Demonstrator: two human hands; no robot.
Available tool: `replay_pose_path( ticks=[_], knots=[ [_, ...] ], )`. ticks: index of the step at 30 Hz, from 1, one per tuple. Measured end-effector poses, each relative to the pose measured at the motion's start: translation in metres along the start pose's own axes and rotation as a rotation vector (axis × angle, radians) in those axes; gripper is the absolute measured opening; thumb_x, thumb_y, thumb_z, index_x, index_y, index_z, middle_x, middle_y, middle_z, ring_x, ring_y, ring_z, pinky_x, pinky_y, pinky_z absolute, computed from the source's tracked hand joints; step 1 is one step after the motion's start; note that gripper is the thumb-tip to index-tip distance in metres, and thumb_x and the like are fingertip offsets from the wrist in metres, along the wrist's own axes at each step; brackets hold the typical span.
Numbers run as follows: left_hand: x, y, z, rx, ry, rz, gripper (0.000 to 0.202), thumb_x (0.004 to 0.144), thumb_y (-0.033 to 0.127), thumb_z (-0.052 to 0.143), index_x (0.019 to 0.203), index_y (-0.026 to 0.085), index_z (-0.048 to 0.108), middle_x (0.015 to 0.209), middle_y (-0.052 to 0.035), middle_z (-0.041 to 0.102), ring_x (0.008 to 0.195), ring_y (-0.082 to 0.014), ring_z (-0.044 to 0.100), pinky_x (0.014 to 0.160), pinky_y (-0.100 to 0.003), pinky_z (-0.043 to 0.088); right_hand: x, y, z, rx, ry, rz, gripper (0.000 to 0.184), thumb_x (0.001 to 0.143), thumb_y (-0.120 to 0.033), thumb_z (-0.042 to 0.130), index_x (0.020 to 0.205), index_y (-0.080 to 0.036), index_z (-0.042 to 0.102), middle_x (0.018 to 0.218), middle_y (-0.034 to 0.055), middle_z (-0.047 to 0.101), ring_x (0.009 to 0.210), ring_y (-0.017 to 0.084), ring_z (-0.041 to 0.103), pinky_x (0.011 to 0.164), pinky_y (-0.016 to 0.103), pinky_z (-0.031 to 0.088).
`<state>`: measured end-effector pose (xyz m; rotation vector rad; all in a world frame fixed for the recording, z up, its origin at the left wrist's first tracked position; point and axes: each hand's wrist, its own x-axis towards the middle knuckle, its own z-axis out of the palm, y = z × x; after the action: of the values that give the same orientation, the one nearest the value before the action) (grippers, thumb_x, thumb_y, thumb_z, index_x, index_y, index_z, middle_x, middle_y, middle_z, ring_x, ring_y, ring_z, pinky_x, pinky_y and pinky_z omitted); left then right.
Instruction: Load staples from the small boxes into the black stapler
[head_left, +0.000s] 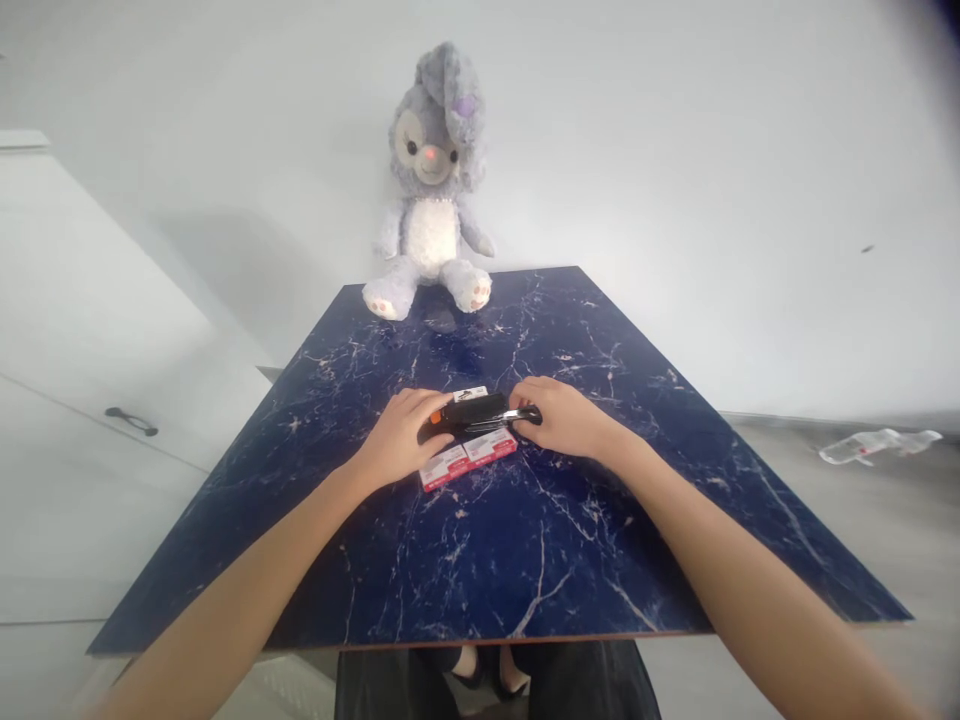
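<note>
My left hand [401, 437] curls around the left end of a black item with an orange part [480, 408], thumb below and fingers above. At its right end, my right hand [559, 415] pinches a black-handled tool with a shiny silver part [517, 414]; its exact kind is hard to make out. Both hands sit close together over the middle of the table. Just below the black item lie small red-and-white boxes [491, 452] side by side, the left one near my left thumb. A white card [470, 393] shows partly behind the black item.
The dark blue marble-patterned table [540, 560] has its front edge by my lap. A grey plush toy [433, 230] sits at the table's back edge against the wall. To the left stands a white cabinet [82, 350]. Clear plastic [877, 445] lies on the floor at right.
</note>
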<state>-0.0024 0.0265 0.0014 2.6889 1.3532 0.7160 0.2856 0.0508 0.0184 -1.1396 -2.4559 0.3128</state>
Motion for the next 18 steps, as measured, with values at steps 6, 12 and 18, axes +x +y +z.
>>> replay_pose_path(
  ticks=[6, 12, 18],
  knots=[
    [-0.002, -0.005, -0.015, -0.038, 0.065, 0.125, 0.034, 0.088, 0.032, 0.063, 0.119, 0.020, 0.060, 0.124, -0.0122, 0.062, 0.112, -0.0280, 0.057, 0.095, -0.044, 0.047, -0.002, 0.013, -0.006, 0.091, -0.066, -0.015, 0.013, 0.077, -0.020, 0.065, 0.089, -0.021, 0.061, 0.088, 0.0018, 0.066, 0.074, 0.016, 0.057, 0.068, 0.025, 0.037],
    [-0.009, 0.010, -0.004, 0.105, 0.002, 0.427, 0.018, 0.090, 0.025, 0.059, 0.073, 0.019, 0.061, 0.072, -0.0030, 0.062, 0.065, -0.0151, 0.055, 0.064, -0.029, 0.042, -0.003, -0.010, -0.014, 0.118, 0.088, -0.054, 0.017, 0.085, -0.025, 0.059, 0.069, -0.019, 0.054, 0.059, -0.0045, 0.050, 0.054, 0.009, 0.041, 0.059, 0.025, 0.029],
    [-0.015, 0.028, 0.000, -0.153, -0.108, 0.378, 0.010, 0.088, 0.024, 0.057, 0.090, 0.019, 0.066, 0.073, -0.0014, 0.066, 0.055, -0.0113, 0.056, 0.056, -0.025, 0.040, -0.009, -0.031, -0.002, 0.048, -0.080, -0.175, 0.014, 0.082, -0.032, 0.065, 0.090, -0.022, 0.069, 0.065, -0.0016, 0.063, 0.057, 0.012, 0.051, 0.059, 0.027, 0.029]
  ],
)
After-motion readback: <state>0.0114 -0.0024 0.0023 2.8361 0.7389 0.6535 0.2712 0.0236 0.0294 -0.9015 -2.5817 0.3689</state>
